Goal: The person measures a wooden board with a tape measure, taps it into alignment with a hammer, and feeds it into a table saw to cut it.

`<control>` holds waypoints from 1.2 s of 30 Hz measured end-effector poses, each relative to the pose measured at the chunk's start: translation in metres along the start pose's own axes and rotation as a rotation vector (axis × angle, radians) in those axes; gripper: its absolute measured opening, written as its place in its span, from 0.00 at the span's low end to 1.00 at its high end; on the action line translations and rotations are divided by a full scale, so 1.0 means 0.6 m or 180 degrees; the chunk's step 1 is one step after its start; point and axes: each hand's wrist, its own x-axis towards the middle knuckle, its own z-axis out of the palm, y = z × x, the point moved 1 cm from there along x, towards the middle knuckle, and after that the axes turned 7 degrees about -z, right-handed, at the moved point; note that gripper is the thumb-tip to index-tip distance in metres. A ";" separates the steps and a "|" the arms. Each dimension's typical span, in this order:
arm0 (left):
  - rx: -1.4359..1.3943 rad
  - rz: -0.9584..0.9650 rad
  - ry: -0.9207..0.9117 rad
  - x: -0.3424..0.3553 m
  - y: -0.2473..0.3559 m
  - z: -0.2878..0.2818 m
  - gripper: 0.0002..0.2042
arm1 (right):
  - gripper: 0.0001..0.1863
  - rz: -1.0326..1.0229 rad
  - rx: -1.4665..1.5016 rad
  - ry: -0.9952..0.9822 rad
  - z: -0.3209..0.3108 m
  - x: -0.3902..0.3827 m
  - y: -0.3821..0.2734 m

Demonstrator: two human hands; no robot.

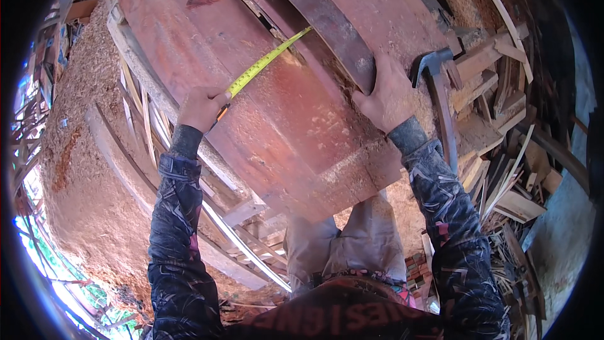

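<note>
Left hand (202, 109) pinches tape (263, 64) — right hand (391, 93) straddles plank (322, 10).

Small dark graduations, too fine to read, line the yellow tape measure (264, 61) at eleven o'clock; reddish block letters cross the dark shirt (340, 299) at six.

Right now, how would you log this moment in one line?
left hand: grips yellow measuring tape; right hand: touches dark curved board; tape: extends over reddish panel; hammer: right of right hand
</note>
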 end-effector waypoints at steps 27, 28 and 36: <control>-0.0025 -0.0040 -0.0194 0.012 -0.005 -0.005 0.17 | 0.32 -0.0099 0.0074 0.0126 -0.001 -0.005 -0.003; -0.0028 -0.0034 -0.0199 0.014 -0.005 -0.004 0.17 | 0.32 -0.0095 0.0067 0.0127 -0.001 -0.005 -0.003; 0.0063 0.0077 -0.0070 0.014 -0.004 -0.005 0.16 | 0.31 -0.0074 0.0048 0.0087 0.002 -0.005 0.000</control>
